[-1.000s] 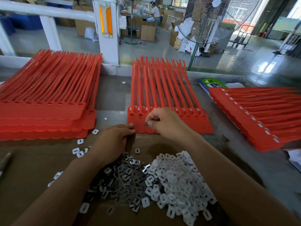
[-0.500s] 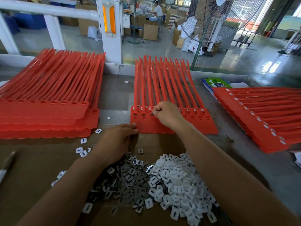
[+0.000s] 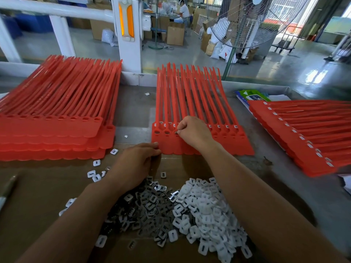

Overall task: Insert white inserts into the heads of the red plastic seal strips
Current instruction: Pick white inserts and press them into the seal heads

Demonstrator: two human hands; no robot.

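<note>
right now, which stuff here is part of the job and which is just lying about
In the job: middle red seal strips, white inserts, left hand, right hand pinching a small piece.
Lying about: pen, green packet, fan.

Fan [image 3: 245, 21] behind table [image 3: 133, 111]; pen [image 3: 7, 188] at left edge.

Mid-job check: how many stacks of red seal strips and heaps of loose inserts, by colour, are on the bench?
Stacks of red plastic seal strips: 3
Heap of white plastic inserts: 1
Heap of dark grey inserts: 1
Total: 5
</note>
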